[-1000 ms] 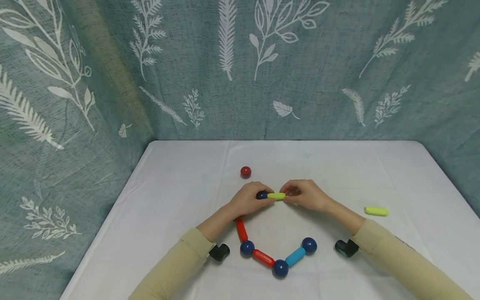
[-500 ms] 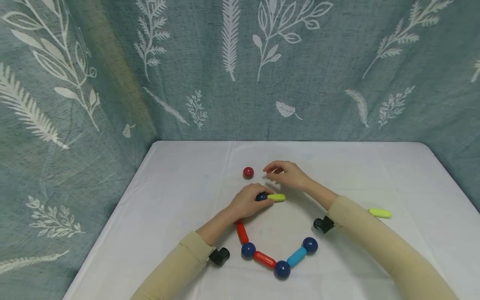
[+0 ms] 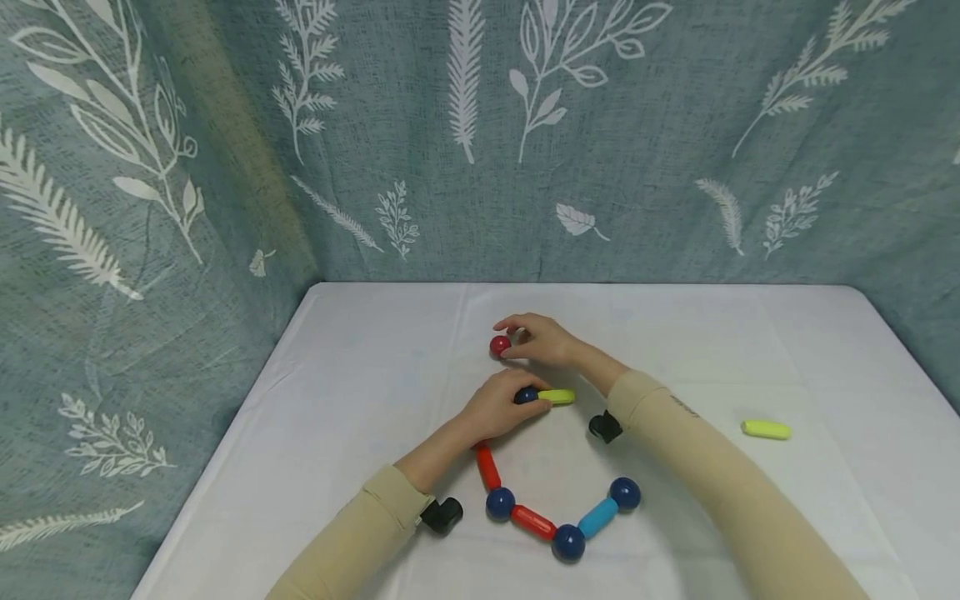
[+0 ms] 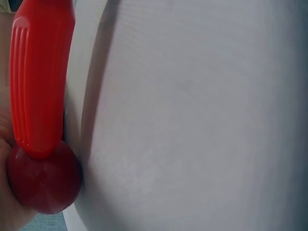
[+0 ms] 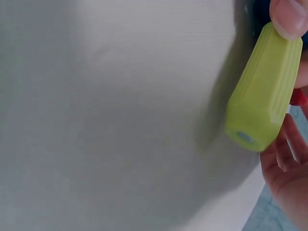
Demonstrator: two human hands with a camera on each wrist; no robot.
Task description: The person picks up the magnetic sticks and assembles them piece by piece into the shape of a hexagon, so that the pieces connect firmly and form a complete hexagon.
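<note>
My left hand (image 3: 498, 407) pinches a dark blue ball (image 3: 527, 396) joined to a yellow-green magnetic rod (image 3: 557, 397). In the right wrist view, its thumb lies over the joint, and the rod's free end shows a small metallic disc. Beside the left palm, a dark red ball (image 4: 44, 178) joins a red rod (image 4: 41, 82); from the head, that ball is hidden. Farther back, my right hand (image 3: 546, 340) reaches with spread, bent fingers around a red ball (image 3: 499, 347). Its thumb is at the ball's near side, and the index finger stands off it.
From the red rod, a chain runs forward: a blue ball (image 3: 500, 504), another red rod (image 3: 533, 523), a blue ball (image 3: 568, 544), a light blue rod (image 3: 599, 518) and a blue ball (image 3: 625, 494). A loose yellow-green rod (image 3: 767, 430) lies right on the white table (image 3: 360, 367).
My right hand has left the yellow-green rod's free end and moved back and left to the red ball. The left hand keeps its hold in nearly the same place.
</note>
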